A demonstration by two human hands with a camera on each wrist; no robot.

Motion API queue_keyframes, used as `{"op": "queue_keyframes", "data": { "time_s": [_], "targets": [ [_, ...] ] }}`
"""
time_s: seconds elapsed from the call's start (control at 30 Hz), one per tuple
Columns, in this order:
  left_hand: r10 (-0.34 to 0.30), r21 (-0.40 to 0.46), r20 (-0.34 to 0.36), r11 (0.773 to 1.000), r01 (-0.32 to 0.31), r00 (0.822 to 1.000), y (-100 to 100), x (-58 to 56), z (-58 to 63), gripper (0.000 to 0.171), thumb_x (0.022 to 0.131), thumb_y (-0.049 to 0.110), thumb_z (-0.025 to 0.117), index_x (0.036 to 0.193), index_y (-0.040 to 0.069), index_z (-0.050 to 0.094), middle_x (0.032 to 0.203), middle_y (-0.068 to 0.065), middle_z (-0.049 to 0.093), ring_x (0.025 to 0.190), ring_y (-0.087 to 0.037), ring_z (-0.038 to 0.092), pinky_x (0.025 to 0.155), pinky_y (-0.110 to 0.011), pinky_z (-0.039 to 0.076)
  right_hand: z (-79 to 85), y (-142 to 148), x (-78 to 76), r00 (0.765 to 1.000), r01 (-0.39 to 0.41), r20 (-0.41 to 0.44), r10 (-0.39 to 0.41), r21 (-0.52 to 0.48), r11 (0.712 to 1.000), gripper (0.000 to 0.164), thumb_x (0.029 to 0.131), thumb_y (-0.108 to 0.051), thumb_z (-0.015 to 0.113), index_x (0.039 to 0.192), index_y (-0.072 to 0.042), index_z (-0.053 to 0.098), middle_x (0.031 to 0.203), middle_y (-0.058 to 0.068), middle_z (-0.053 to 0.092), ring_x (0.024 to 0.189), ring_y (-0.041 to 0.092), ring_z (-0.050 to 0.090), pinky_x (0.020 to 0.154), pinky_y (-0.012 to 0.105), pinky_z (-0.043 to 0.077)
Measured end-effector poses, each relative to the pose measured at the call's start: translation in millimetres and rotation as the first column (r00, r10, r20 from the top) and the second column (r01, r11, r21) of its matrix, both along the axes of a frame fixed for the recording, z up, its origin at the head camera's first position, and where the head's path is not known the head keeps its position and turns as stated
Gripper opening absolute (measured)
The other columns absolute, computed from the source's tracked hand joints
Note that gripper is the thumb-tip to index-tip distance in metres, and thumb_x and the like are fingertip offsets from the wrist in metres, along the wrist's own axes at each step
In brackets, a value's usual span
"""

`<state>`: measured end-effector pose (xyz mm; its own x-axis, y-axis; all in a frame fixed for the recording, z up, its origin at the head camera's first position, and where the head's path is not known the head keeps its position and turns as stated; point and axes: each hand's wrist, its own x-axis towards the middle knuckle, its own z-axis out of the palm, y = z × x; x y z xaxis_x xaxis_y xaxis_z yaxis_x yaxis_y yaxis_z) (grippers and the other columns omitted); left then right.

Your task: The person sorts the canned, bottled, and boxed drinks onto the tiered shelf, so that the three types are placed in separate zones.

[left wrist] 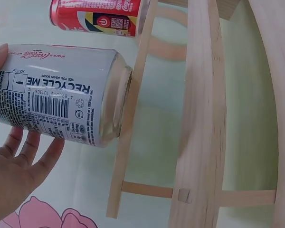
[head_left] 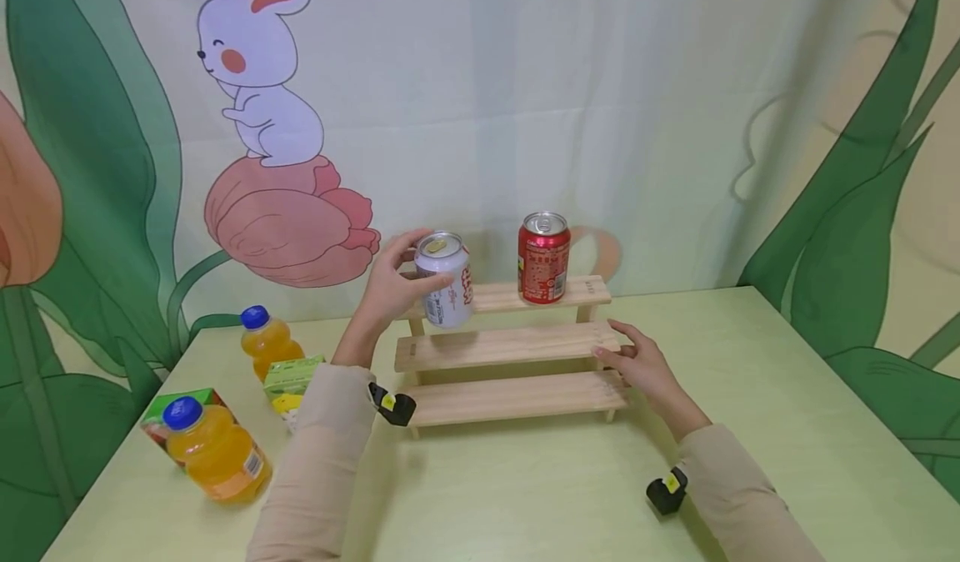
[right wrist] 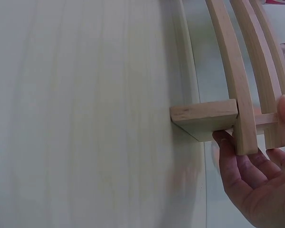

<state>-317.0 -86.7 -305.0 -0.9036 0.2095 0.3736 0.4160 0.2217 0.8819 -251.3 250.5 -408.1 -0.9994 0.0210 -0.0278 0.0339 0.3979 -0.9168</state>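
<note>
My left hand (head_left: 393, 283) grips a white soda can (head_left: 450, 299) with red lettering, thumb across its front and fingers behind. In the left wrist view the can's (left wrist: 61, 95) base is right at the edge of the top step, and a barcode and "RECYCLE ME" show. A three-step wooden display stand (head_left: 495, 345) stands on the table. My right hand (head_left: 637, 360) holds the right end of its middle step, thumb on top; in the right wrist view the fingers (right wrist: 242, 175) curl under the step ends. A red cola can (head_left: 543, 262) stands upright on the top step, right of the white can.
On the left of the table (head_left: 525, 495) stand two orange juice bottles (head_left: 225, 462) with blue caps, a green carton (head_left: 292, 376), a green-and-red carton (head_left: 153, 420) and a small yellow item (head_left: 287, 406). A curtain (head_left: 637, 128) with a rabbit print hangs behind.
</note>
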Motion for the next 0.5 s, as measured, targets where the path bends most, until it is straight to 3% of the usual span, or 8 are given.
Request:
{"op": "queue_keyframes", "data": {
  "time_s": [0.33, 0.5],
  "targets": [
    [-0.026, -0.007, 0.013, 1.000, 0.026, 1.000, 2.4, 0.6, -1.2, 0.066, 0.078, 0.007, 0.072, 0.135, 0.008, 0.039, 0.126, -0.014, 0.045, 0.113, -0.028, 0.045, 0.093, -0.042, 0.042, -1.5, 1.7, -0.3, 1.000, -0.002, -0.007, 0.002, 0.000, 1.000, 0.065, 0.090, -0.026, 0.058, 0.142, -0.004, 0.026, 0.102, 0.023, 0.062, 0.069, 0.009, 0.055, 0.050, 0.022, 0.038],
    [-0.038, 0.010, 0.002, 0.999, 0.038, 0.999, 8.2, 14.9, 9.7, 0.062, 0.080, 0.001, 0.067, 0.135, 0.001, 0.038, 0.130, -0.018, 0.044, 0.118, -0.031, 0.044, 0.096, -0.040, 0.041, 1.6, 0.5, 1.2, 1.000, -0.002, -0.007, 0.002, 0.003, 1.000, 0.065, 0.090, -0.025, 0.058, 0.142, -0.003, 0.026, 0.102, 0.024, 0.062, 0.066, 0.008, 0.053, 0.050, 0.022, 0.037]
  ]
}}
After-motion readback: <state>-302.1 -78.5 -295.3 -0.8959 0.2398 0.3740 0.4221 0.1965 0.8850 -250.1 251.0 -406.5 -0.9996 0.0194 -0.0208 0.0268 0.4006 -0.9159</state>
